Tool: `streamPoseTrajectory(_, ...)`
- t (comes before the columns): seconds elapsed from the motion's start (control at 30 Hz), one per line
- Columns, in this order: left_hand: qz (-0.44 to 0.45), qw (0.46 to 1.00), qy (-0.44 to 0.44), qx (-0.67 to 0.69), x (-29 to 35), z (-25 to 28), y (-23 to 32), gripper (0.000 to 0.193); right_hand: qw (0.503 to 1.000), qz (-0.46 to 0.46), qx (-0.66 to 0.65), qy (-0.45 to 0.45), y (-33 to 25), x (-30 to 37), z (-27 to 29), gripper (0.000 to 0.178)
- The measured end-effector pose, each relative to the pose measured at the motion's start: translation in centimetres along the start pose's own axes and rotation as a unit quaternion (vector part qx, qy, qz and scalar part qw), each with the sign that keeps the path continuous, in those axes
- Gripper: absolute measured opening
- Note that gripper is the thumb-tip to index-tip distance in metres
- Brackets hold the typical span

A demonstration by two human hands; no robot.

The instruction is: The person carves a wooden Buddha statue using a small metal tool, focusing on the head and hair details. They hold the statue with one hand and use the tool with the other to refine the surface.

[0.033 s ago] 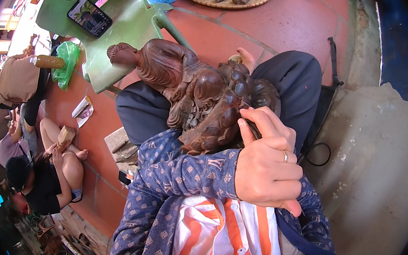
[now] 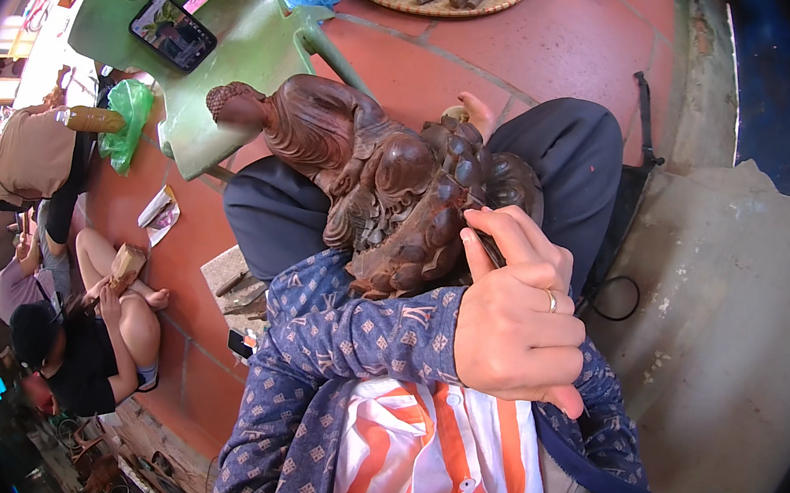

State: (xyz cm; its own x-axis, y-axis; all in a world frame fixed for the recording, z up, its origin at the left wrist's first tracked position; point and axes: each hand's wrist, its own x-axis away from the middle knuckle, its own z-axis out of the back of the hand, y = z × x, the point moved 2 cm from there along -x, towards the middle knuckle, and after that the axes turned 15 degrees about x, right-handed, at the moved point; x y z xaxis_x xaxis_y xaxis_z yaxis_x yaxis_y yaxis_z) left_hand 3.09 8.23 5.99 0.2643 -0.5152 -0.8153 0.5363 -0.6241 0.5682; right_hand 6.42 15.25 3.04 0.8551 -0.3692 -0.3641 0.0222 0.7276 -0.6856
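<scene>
The statue [image 2: 398,175] is looking heavy, stiff, best held underneath; right hand [image 2: 525,244] is pinching a stick [image 2: 493,251], left hand's [image 2: 520,335] grip unclear.

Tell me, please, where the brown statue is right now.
In the head view, the statue lies in the person's lap, just above the picture's middle, below and right of the green chair.

Patterned blue jacket [image 2: 356,339], orange-striped shirt [image 2: 453,455], dark trousers [image 2: 574,150], 1 gold ring [image 2: 552,302].
</scene>
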Motion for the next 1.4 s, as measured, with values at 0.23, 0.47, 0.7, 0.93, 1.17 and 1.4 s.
streamPoseTrajectory(0.23, 0.020, 0.998, 0.049, 0.032, -1.1, -0.7, 0.6, 0.048, 0.987, 0.049, 0.097, -0.118, -0.4, -0.9, 1.6, 0.024)
streamPoseTrajectory(0.47, 0.005, 0.997, 0.072, 0.023, -0.6, -0.9, 0.3, 0.048, 0.990, 0.084, 0.097, -0.063, -0.4, -1.1, 1.1, 0.021)
streamPoseTrajectory(0.7, 0.006, 0.997, 0.073, 0.031, -0.8, 0.0, -0.2, 0.048, 0.987, 0.043, 0.102, -0.112, -1.1, -2.1, 1.1, 0.020)
streamPoseTrajectory(0.93, 0.009, 0.999, 0.052, 0.014, -1.1, -0.3, 0.1, 0.047, 0.983, 0.075, 0.094, -0.140, -0.7, -2.7, 1.3, 0.019)
streamPoseTrajectory(1.17, 0.023, 0.998, 0.060, 0.018, -1.1, -0.7, 0.2, 0.045, 0.980, 0.109, 0.061, -0.156, 0.9, -2.4, 1.3, 0.015)
streamPoseTrajectory(1.4, 0.052, 0.996, 0.069, 0.009, -1.1, -1.5, 0.9, 0.042, 0.979, 0.129, 0.054, -0.148, 0.7, -2.5, 1.4, 0.018)
